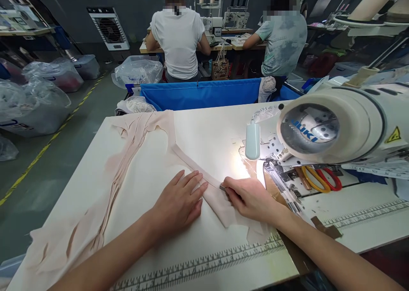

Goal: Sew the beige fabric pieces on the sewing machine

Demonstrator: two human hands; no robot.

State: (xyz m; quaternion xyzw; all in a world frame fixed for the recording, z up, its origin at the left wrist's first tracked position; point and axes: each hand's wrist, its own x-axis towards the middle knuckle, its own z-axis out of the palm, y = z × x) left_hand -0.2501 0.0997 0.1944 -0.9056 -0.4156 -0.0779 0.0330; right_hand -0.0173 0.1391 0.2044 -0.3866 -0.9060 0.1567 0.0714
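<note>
Pale pink fabric (220,208) lies across the white sewing table, with a folded band along its upper edge. My left hand (180,201) rests flat on it, fingers stretched out and their tips on the band. Just to the right, my right hand (251,197) is closed in a pinch around a small grey metal tool (223,188). Only the tool's tip shows, touching the band, so its kind is hidden. More of the same fabric runs in loose gathered folds (119,176) down the left side of the table.
At right stands a sewing machine (348,125) with a lit lamp. Yellow-handled scissors (315,180) and red-handled scissors (332,181) lie below it. A printed ruler (204,263) crosses the front. Behind a blue cloth bin (204,94), two people sit at other machines.
</note>
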